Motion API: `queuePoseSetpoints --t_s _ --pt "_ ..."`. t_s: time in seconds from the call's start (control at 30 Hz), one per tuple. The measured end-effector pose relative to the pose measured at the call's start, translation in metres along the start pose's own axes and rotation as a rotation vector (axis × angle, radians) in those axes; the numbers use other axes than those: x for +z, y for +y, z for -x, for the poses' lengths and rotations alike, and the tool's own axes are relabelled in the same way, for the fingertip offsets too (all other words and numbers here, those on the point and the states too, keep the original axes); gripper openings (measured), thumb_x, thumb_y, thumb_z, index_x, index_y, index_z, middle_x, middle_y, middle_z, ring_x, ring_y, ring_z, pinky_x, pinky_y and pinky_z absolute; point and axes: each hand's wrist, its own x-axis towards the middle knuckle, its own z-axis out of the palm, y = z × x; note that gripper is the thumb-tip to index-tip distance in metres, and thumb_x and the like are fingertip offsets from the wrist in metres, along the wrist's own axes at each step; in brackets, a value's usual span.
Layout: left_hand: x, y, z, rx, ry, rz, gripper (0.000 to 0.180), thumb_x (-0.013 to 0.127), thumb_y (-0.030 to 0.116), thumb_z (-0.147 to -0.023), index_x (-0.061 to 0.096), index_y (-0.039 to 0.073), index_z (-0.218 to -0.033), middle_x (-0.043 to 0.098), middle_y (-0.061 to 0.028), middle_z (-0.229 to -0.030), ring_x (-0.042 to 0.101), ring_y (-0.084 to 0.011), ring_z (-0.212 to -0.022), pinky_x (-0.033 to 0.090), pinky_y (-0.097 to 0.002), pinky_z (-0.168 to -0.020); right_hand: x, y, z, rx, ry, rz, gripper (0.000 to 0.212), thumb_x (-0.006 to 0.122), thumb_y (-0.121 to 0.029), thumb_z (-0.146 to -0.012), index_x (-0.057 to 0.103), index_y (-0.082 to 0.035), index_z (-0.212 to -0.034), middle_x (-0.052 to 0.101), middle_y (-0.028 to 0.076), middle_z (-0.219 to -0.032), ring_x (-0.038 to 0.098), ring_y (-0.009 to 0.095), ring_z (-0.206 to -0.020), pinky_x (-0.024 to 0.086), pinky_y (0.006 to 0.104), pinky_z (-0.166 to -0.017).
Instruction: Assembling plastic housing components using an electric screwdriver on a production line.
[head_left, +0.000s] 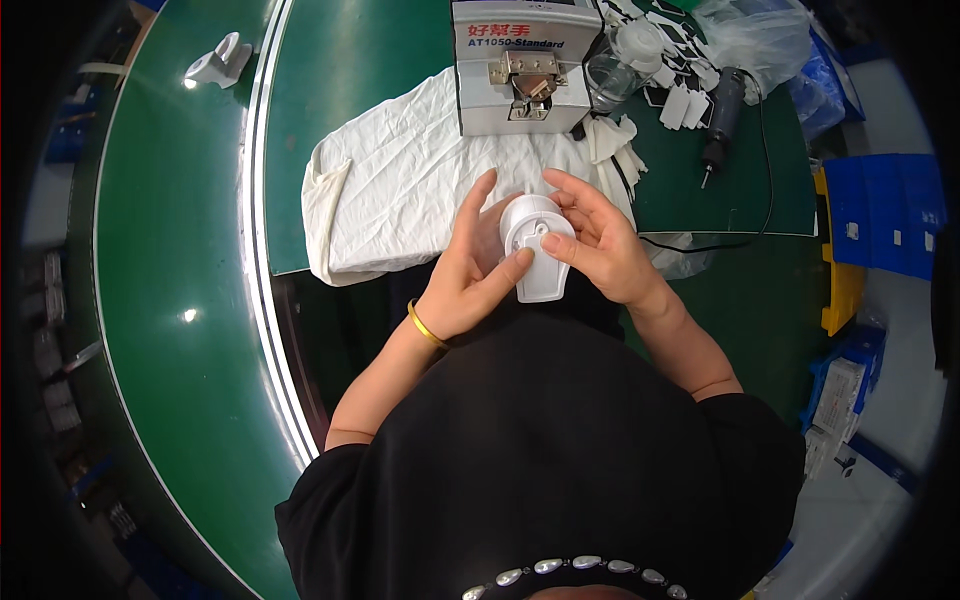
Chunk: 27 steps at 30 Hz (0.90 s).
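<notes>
Between my two hands, just in front of my body, is a white plastic part (pixel 541 278) with a round cup-like end and a flat tapering plate. My left hand (pixel 474 270) holds it from the left, its thumb pressed on the plate. On the other side my right hand (pixel 600 240) grips it, with the thumb tip near a small round detail on its face. The fingers behind the part are partly hidden. Under and beyond my hands a white cloth (pixel 385 185) covers the table's front.
A boxy tape dispenser (pixel 520 80) stands beyond the cloth. To its right lie small white pieces (pixel 685 105), a clear plastic bag (pixel 755 40) and a corded electric screwdriver (pixel 722 125). Another white part (pixel 220 62) rests on the green conveyor (pixel 180 250) at left. Blue bins (pixel 880 215) stand far right.
</notes>
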Motion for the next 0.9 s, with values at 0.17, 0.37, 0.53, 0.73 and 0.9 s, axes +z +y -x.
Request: queuePoseSetpoints --t_s 0.17,0.37,0.53,0.73,0.9 --pt "0.003 0.004 -0.001 -0.039 0.014 -0.099 0.079 0.060 -0.003 -0.092 0.013 0.006 -0.156 0.041 -0.0208 -0.145 0.044 -0.0245 -0.133 0.035 -0.0375 -0.111 0.010 -0.002 0.005 -0.053 0.054 0.059 0.068 0.066 -0.006 -0.092 0.031 -0.002 -0.150 0.049 0.008 -0.122 0.055 0.016 -0.114 0.045 0.0292 -0.098" --pt "0.003 -0.003 -0.008 -0.014 0.030 -0.196 0.087 0.068 0.003 -0.088 0.014 0.004 -0.155 0.038 -0.0216 -0.148 0.043 -0.0275 -0.134 0.034 -0.0382 -0.112 0.001 0.011 -0.003 -0.066 0.063 0.014 0.062 0.065 -0.005 -0.093 0.033 -0.005 -0.146 0.048 0.008 -0.122 0.055 0.014 -0.110 0.046 0.0278 -0.095" --pt "0.005 -0.010 -0.009 0.320 -0.067 -0.803 0.121 0.095 0.028 -0.057 0.025 0.001 -0.151 0.038 -0.0227 -0.149 0.035 -0.0419 -0.139 0.032 -0.0466 -0.114 -0.008 0.009 -0.009 -0.014 0.048 0.027 0.061 0.068 -0.005 -0.092 0.037 -0.006 -0.145 0.051 0.008 -0.121 0.055 0.014 -0.111 0.046 0.0286 -0.097" --pt "-0.001 -0.014 -0.016 0.446 0.114 -0.986 0.098 0.093 0.016 -0.055 0.045 0.004 -0.139 0.053 -0.0169 -0.136 0.047 -0.0403 -0.128 0.042 -0.0464 -0.106 -0.123 -0.041 -0.036 -0.449 0.823 0.478 0.035 0.069 -0.011 -0.093 0.058 -0.002 -0.125 0.065 0.005 -0.108 0.062 0.013 -0.100 0.051 0.0264 -0.090" --pt "0.000 -0.012 -0.019 0.487 0.100 -1.014 0.095 0.092 0.017 -0.056 0.046 0.006 -0.138 0.052 -0.0179 -0.136 0.049 -0.0406 -0.126 0.043 -0.0473 -0.105 -0.262 -0.021 -0.051 0.075 1.320 1.092 0.080 0.083 -0.047 -0.072 0.056 0.001 -0.130 0.063 0.021 -0.116 0.063 0.033 -0.105 0.051 0.0404 -0.090"
